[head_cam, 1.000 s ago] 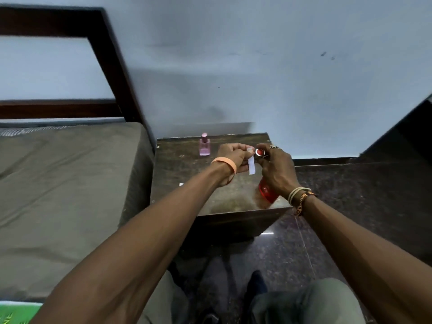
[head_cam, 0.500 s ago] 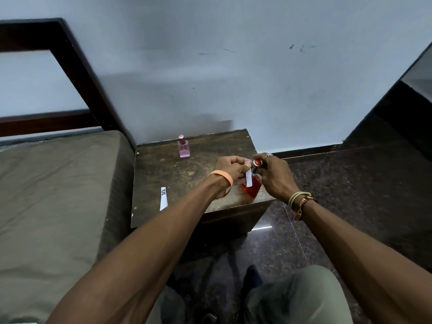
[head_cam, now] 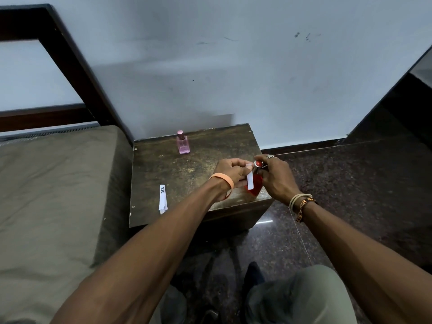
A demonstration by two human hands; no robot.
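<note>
Dark wooden surface (head_cam: 177,183) beside a bed (head_cam: 58,195), below a pale wall (head_cam: 257,78). At its near right corner was the red bottle (head_cam: 256,192), translucent with a round red cap (head_cam: 257,163), between both hands. The right hand (head_cam: 278,181) curled round its neck; the left hand (head_cam: 233,174) pinched a white strip (head_cam: 250,181) hanging in front of the bottle.

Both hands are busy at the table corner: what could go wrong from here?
The right hand grips the red see-through bottle at the dark wooden table's near right corner; a slip could drop it onto the stone floor.
The left hand pinches the white paper strip right beside the bottle's top, so spray may wet that hand.
The loose white paper strips lie near the front edge; a forearm could sweep them off.
</note>
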